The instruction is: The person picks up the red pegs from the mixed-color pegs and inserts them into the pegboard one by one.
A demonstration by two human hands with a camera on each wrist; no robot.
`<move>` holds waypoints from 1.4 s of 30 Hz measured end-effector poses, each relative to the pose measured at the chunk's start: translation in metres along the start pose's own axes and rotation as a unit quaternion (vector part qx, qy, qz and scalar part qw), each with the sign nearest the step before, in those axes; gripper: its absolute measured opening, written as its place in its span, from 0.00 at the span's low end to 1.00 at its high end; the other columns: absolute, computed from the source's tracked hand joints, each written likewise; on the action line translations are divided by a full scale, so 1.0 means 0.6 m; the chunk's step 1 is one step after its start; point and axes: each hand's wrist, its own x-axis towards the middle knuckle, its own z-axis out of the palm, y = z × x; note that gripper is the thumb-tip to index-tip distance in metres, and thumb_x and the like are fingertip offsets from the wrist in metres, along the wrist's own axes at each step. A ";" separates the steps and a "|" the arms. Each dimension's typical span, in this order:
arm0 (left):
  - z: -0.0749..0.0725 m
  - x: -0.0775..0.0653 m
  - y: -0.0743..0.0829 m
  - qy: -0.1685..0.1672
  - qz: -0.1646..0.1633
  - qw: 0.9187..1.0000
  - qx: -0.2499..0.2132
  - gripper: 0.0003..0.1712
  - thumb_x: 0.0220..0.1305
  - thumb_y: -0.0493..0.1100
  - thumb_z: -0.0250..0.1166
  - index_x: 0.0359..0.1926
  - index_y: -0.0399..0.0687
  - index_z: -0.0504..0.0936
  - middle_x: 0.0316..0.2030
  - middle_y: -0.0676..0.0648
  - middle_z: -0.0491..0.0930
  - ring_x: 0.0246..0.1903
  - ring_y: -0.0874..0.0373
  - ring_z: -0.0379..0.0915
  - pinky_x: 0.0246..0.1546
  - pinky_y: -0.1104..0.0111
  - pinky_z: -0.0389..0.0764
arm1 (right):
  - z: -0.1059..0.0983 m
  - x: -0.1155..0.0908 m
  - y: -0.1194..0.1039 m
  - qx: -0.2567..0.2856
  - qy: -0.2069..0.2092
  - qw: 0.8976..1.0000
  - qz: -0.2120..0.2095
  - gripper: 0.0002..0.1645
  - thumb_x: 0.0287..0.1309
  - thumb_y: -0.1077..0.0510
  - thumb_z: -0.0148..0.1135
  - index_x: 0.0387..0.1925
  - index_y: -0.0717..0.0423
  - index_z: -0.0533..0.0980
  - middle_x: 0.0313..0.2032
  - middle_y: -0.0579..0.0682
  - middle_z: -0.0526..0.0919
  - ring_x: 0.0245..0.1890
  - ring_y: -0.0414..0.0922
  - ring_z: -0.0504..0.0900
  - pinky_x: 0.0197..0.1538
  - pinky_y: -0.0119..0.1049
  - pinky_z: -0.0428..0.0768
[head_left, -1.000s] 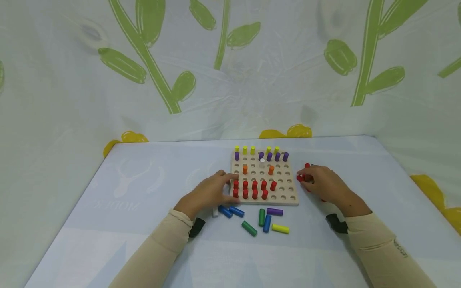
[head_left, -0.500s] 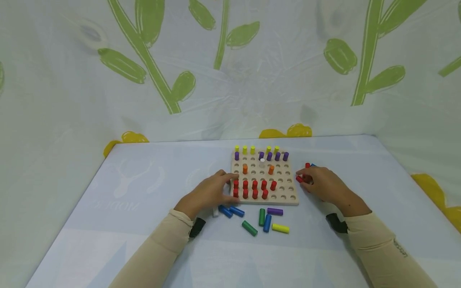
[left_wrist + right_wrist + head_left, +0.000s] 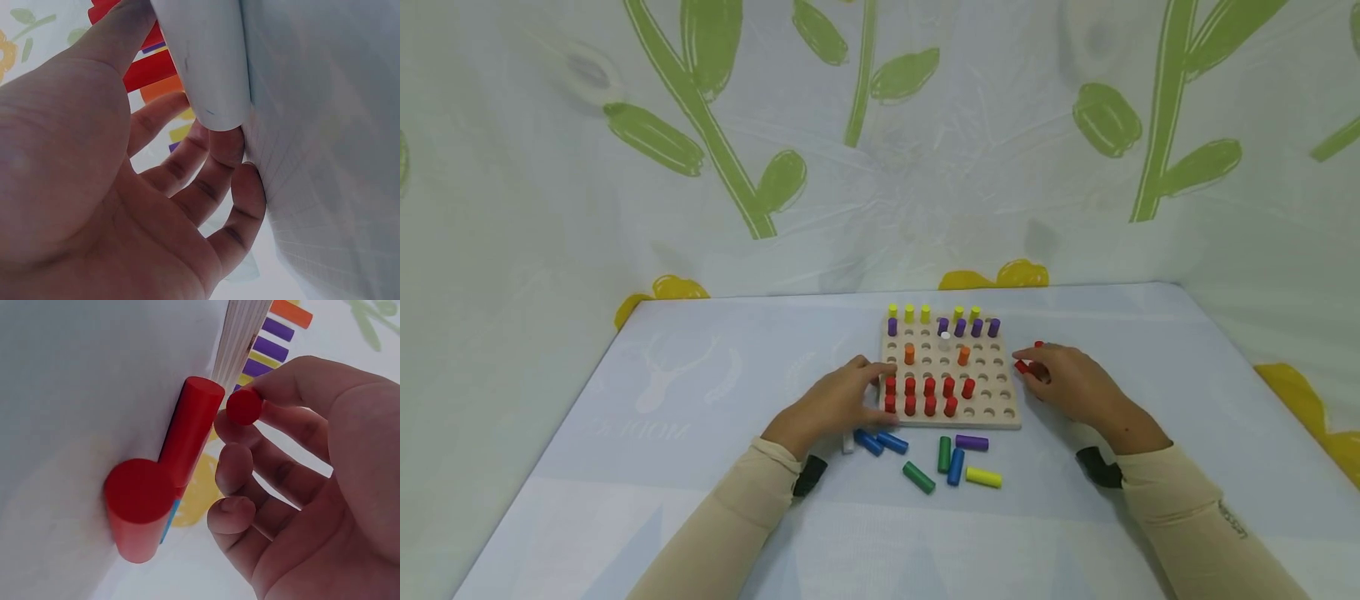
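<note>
My left hand (image 3: 837, 396) holds the left side of the wooden pegboard (image 3: 925, 423), thumb near its front corner and index finger on its edge. In the left wrist view its curled fingers show behind a white peg (image 3: 203, 62) on the table. Just right of the board, my right hand (image 3: 1075, 383) pinches a red peg (image 3: 244, 406) between thumb and index finger. Below that hand, more red pegs (image 3: 139, 509) and part of a blue peg (image 3: 170, 522) show in the right wrist view. Two rows of red pegs (image 3: 929, 387) stand in the board's front holes.
Yellow pegs (image 3: 925, 314) and purple pegs (image 3: 977, 327) stand in the back rows, with orange pegs (image 3: 963, 356) and a white one (image 3: 945, 341) between. Before the board lie loose blue pegs (image 3: 892, 442), green pegs (image 3: 919, 477), a purple peg (image 3: 972, 443) and a yellow peg (image 3: 983, 477).
My right hand has shifted slightly left and away from me with the red peg, covering the blue peg glimpsed behind it. The left hand and the board stay in place.
</note>
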 end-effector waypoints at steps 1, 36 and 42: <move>0.000 0.000 0.000 0.000 -0.001 1.000 0.000 0.49 0.52 0.63 0.75 0.73 0.65 0.65 0.61 0.48 0.72 0.55 0.53 0.73 0.62 0.53 0.77 | 0.000 0.000 -0.001 0.000 0.003 1.000 -0.002 0.24 0.61 0.61 0.65 0.59 0.61 0.78 0.33 0.50 0.81 0.34 0.45 0.74 0.36 0.35 0.76; 0.001 0.002 -0.001 0.002 0.002 1.000 -0.005 0.49 0.52 0.61 0.76 0.73 0.63 0.66 0.61 0.47 0.72 0.55 0.53 0.73 0.62 0.53 0.77 | 0.004 -0.019 -0.055 0.121 -0.024 0.990 -0.071 0.18 0.62 0.58 0.67 0.52 0.56 0.74 0.35 0.47 0.83 0.35 0.42 0.78 0.34 0.30 0.80; 0.002 0.003 -0.002 0.000 0.004 1.000 -0.004 0.49 0.52 0.62 0.76 0.73 0.64 0.66 0.61 0.47 0.72 0.55 0.54 0.73 0.62 0.53 0.77 | 0.010 -0.023 -0.063 0.137 -0.023 0.987 -0.084 0.17 0.62 0.58 0.67 0.51 0.53 0.74 0.34 0.46 0.83 0.33 0.41 0.77 0.33 0.29 0.80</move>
